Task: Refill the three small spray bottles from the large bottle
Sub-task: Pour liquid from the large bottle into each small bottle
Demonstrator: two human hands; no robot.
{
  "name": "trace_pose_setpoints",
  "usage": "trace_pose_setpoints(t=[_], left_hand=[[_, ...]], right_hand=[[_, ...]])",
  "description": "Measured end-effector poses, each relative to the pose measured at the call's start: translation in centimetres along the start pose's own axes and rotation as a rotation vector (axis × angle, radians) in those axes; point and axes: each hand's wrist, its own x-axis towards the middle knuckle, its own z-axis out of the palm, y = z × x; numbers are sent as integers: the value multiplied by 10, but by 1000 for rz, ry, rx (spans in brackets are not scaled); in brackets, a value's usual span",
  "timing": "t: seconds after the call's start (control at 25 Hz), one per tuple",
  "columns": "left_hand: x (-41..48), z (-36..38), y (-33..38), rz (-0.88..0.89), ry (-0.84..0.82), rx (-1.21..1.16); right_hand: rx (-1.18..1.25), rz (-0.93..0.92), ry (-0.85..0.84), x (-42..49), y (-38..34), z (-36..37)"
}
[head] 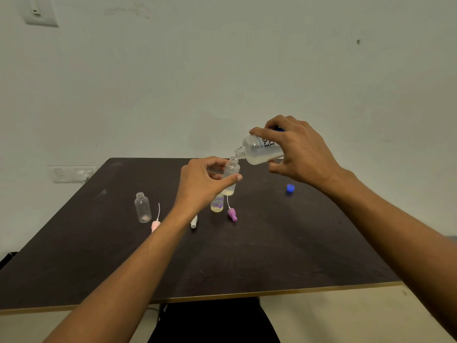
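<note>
A pale wall fills the back, and in front of it stands a big dark worktop with a light edge. Two bare arms reach out over it. The right hand is up in the air over the far part of the worktop. Its grip is clamped on the large bottle, with fingers on top and the thumb below. The large bottle is tipped on its side with its open mouth pointing down and to the left, and some pale liquid lies in its low side. The left hand is just below it. Its grip is pinched round the held small bottle, with the thumb on the near side and the fingers curled on the far side. This bottle is upright and lifted off the worktop. Its open neck is right under the mouth of the large bottle, so close that they seem to touch, and a little pale liquid sits at its bottom. Below the left hand, the patterned small bottle stands on the worktop with yellowish liquid inside. Well to the left, the clear small bottle stands upright with no top on. Three spray tops lie flat on the worktop. The pink spray top is beside the clear small bottle, the white spray top is next to the left wrist, and the purple spray top is just right of the patterned small bottle. The blue cap sits alone to the right.
</note>
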Motion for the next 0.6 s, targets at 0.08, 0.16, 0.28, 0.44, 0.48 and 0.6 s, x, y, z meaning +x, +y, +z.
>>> trace_pose_setpoints(t=[0.08, 0.16, 0.28, 0.44, 0.48, 0.6], left_hand=[[0, 0, 0, 3, -2, -2], [1, 0, 0, 2, -4, -4], [0, 0, 0, 1, -5, -9], [0, -2, -1, -6, -5, -35], [0, -2, -1, -9, -5, -46], [0, -4, -2, -16, -5, -72]], right_hand=[[-1, 1, -4, 0, 0, 0], [9, 6, -6, 0, 0, 0], [28, 17, -9, -2, -1, -1], [116, 61, -36, -5, -4, 1], [137, 79, -43, -6, -5, 1], [223, 148, -64, -9, -9, 3]])
